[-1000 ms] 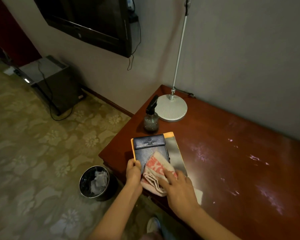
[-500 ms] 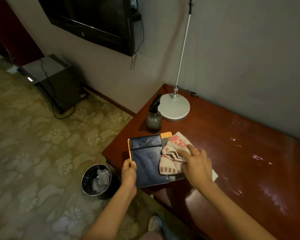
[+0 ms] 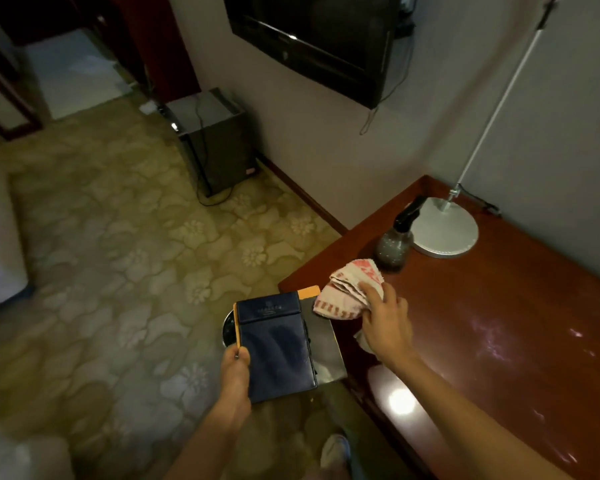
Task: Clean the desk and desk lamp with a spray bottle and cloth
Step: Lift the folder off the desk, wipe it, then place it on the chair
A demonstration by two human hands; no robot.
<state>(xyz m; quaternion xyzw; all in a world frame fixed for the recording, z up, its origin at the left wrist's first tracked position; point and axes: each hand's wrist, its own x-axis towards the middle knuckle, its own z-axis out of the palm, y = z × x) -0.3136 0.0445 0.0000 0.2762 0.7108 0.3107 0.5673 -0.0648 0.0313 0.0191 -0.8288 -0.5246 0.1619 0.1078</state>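
Note:
A dark red wooden desk (image 3: 492, 306) fills the right side. On its far left corner stand a small spray bottle (image 3: 394, 244) with a black trigger and the desk lamp's round white base (image 3: 444, 233), its thin pole rising up the wall. My right hand (image 3: 385, 320) presses a folded red-and-white cloth (image 3: 347, 289) onto the desk near the left edge. My left hand (image 3: 236, 365) grips the lower left corner of a dark blue folder (image 3: 278, 344) stacked on orange and grey sheets, lifted off the desk's left end over the floor.
A wall-mounted TV (image 3: 312, 39) hangs above with a dangling cable. A grey cabinet (image 3: 215, 140) stands on the patterned carpet by the wall. A waste bin (image 3: 227, 329) is mostly hidden under the folder. My shoe (image 3: 333, 452) shows beside the desk front.
The folder stack has been lifted off the desk to the left in my left hand. My right hand slid the cloth off the folder onto the bare desk. The view turned left.

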